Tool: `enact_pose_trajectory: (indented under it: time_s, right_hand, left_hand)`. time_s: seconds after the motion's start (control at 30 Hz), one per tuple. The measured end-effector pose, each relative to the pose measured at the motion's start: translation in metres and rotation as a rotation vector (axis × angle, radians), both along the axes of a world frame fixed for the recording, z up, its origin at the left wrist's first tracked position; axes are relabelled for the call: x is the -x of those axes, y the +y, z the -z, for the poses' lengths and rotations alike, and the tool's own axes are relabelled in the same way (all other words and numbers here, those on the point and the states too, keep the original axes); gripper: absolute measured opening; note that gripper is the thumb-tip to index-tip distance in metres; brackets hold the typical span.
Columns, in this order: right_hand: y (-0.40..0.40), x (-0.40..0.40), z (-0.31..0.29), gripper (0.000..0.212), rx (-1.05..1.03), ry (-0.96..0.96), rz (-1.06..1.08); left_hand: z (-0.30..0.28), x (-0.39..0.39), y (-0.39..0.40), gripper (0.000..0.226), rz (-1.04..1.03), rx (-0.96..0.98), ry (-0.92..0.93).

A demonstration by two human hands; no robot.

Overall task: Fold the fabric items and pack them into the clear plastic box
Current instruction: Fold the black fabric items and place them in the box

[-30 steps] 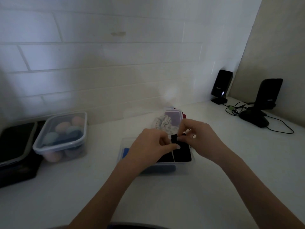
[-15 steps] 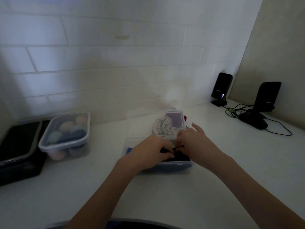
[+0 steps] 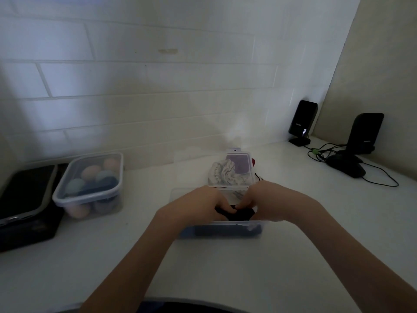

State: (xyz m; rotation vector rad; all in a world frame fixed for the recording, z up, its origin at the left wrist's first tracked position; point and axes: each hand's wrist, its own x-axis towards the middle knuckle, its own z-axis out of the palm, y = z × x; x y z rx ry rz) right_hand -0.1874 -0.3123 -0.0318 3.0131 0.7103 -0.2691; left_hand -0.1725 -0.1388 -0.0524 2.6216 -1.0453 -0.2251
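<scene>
The scene is dimly lit, with a cool grey cast, and fine noise is seen throughout. A soft bright patch is thrown on the wall point(image 3: 158, 86) just above the box point(image 3: 225, 231), and pale bands of light are spread across the tiles to the left. The hands point(image 3: 225, 206) are rendered dark and slightly blurred, so finger detail is lost. The dark fabric point(image 3: 239, 214) is reduced to a near-black shape without texture. Tile lines are bowed by the wide-angle lens, most strongly toward the edges. A small bright glint is shown on the speaker point(image 3: 302, 119). Soft, diffuse shadows are cast on the tabletop point(image 3: 293, 256) beneath the arms.
</scene>
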Motion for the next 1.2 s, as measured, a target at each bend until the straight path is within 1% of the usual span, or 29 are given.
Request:
enact_pose_trajectory:
  time_s: [0.17, 0.3, 0.4, 0.53, 0.67, 0.73, 0.8, 0.87, 0.97, 1.07, 1.2]
  right_hand:
    - [0.01, -0.005, -0.004, 0.036, 0.125, 0.096, 0.01]
    - [0.024, -0.011, 0.0, 0.033, 0.154, 0.069, 0.085]
    - [0.026, -0.012, 0.001, 0.031, 0.164, 0.045, 0.078]
    - [0.017, -0.011, 0.002, 0.033, 0.106, 0.114, 0.095]
    - [0.016, -0.006, 0.005, 0.022, 0.085, 0.124, 0.086]
    - [0.017, -0.005, 0.003, 0.018, 0.096, 0.124, 0.089]
    - [0.016, -0.003, 0.0, 0.021, 0.089, 0.136, 0.105]
    - [0.012, 0.0, -0.003, 0.029, 0.056, 0.133, 0.1]
    - [0.003, 0.006, -0.012, 0.031, -0.039, 0.109, 0.07]
    - [-0.01, 0.011, -0.018, 0.037, -0.236, 0.097, 0.087]
    - [-0.027, 0.007, -0.022, 0.022, -0.565, -0.049, 0.148]
  left_hand:
    - [0.001, -0.003, -0.006, 0.016, 0.015, -0.026, -0.079]
    - [0.0, -0.003, -0.009, 0.015, 0.01, -0.019, -0.106]
    - [0.002, -0.004, -0.008, 0.016, 0.011, 0.002, -0.108]
    - [0.009, -0.005, -0.004, 0.021, -0.049, 0.036, -0.062]
    - [0.011, -0.003, -0.001, 0.027, -0.15, 0.11, 0.031]
    - [0.011, -0.002, -0.001, 0.027, -0.164, 0.143, 0.063]
    - [0.009, 0.001, 0.001, 0.024, -0.143, 0.188, 0.072]
    - [0.007, 0.003, 0.005, 0.02, -0.129, 0.279, 0.065]
    - [0.001, 0.009, 0.017, 0.017, -0.232, 0.467, -0.016]
    - [0.001, 0.012, 0.033, 0.017, -0.327, 0.718, -0.151]
    - [0.009, 0.012, 0.051, 0.026, -0.471, 0.947, -0.319]
